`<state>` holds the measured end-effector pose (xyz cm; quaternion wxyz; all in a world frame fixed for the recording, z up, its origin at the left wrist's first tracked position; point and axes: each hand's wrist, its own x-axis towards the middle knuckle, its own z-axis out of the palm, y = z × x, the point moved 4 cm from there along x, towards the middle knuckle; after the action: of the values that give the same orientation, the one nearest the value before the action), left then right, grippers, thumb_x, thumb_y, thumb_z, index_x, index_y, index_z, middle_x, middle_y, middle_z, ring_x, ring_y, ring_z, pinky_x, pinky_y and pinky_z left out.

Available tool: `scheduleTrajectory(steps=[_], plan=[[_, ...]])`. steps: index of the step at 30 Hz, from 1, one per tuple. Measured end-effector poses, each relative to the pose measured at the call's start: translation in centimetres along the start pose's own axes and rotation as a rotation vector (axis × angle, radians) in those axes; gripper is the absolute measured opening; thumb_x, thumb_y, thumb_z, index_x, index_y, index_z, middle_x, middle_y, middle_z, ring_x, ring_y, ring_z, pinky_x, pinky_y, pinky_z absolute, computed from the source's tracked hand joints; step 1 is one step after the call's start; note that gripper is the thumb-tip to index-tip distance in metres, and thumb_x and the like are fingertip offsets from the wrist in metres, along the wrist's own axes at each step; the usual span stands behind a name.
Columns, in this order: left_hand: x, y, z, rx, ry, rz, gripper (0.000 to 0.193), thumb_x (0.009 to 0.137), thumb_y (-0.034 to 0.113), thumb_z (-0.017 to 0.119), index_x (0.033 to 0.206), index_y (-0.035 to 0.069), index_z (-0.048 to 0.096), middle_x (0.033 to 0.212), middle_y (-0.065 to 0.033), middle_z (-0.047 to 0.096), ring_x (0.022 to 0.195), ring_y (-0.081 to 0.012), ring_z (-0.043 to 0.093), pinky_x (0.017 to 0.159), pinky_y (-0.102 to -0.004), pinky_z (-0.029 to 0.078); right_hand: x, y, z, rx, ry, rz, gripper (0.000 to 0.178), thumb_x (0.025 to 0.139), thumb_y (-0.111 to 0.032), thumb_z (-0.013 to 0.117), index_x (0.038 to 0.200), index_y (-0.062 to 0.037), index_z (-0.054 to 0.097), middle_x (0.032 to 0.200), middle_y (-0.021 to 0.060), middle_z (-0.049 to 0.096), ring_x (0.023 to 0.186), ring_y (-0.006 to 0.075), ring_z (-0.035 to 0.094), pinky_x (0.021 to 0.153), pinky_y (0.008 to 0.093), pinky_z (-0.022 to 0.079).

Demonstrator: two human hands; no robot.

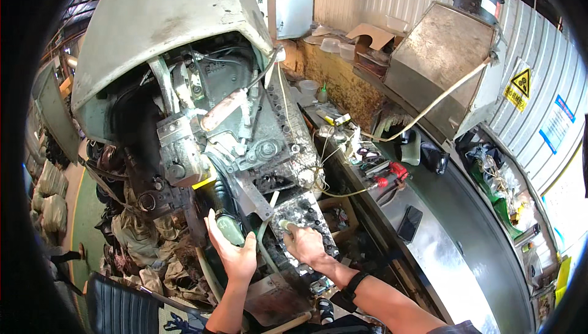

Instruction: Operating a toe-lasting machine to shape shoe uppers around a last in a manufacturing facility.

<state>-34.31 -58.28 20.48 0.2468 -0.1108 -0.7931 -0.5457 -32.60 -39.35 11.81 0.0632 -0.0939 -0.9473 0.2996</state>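
My left hand (234, 253) is cupped around the rounded, pale green end (231, 230) of a long black piece, which looks like a black shoe upper on a last. Its thumb is on one side and its fingers are on the other. The far part of that piece runs up beneath the head of the grey machine (248, 150). To the right, my right hand (304, 244) has its fingers closed on a small pale knob (285, 224) above the machine's worn metal plate (309, 211). A black band circles my right wrist.
A metal bench (447, 254) curves along the right, bearing a dark phone (410, 223), a red tool (392, 175) and black-and-green shoe shapes (409, 150). A metal hood (438, 58) stands behind. Cloth bundles (138, 242) lie left, beside a black chair (122, 306).
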Motion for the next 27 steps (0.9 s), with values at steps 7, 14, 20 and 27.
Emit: scheduleTrajectory(steps=[7,14,20,27], plan=[[0.2,-1.5,-2.0,0.005,0.020,0.082,0.094,0.074,-0.001,0.070,0.153,-0.001,0.019,0.152,-0.0201,0.032,0.142,-0.0318,0.030,0.120,-0.0411,0.021,0.3,-1.7,1.7,-0.040,0.131,-0.156,0.026,0.087,-0.030,0.065,0.098,-0.0073,0.069,0.065,0.0176,0.066,0.064,0.0382,0.067,0.063,0.0495,0.054],[-1.0,-0.6,0.2,0.134,0.029,0.065,0.095,0.071,0.017,0.079,0.150,0.003,0.029,0.149,-0.0345,0.030,0.138,-0.0500,0.030,0.115,-0.0537,0.024,-0.9,0.5,-1.2,0.139,0.156,-0.083,0.026,0.082,-0.021,0.067,0.105,-0.0102,0.074,0.068,0.0192,0.067,0.064,0.0359,0.068,0.063,0.0455,0.054],[-1.4,-0.1,-0.9,0.158,-0.024,-0.045,0.097,0.077,0.016,0.080,0.153,0.006,0.021,0.153,-0.0347,0.021,0.143,-0.0477,0.022,0.117,-0.0510,0.021,-1.1,-0.8,-1.3,0.158,0.143,-0.097,0.029,0.082,-0.021,0.068,0.108,-0.0111,0.074,0.070,0.0202,0.069,0.067,0.0373,0.069,0.068,0.0455,0.056],[-1.0,-0.6,-0.9,0.152,-0.007,-0.024,0.097,0.076,0.019,0.081,0.153,0.006,0.023,0.152,-0.0356,0.024,0.142,-0.0485,0.024,0.117,-0.0520,0.021,-0.8,-0.9,-1.2,0.147,0.183,-0.119,0.026,0.082,-0.023,0.066,0.104,-0.0136,0.075,0.069,0.0193,0.069,0.067,0.0372,0.069,0.068,0.0452,0.057]])
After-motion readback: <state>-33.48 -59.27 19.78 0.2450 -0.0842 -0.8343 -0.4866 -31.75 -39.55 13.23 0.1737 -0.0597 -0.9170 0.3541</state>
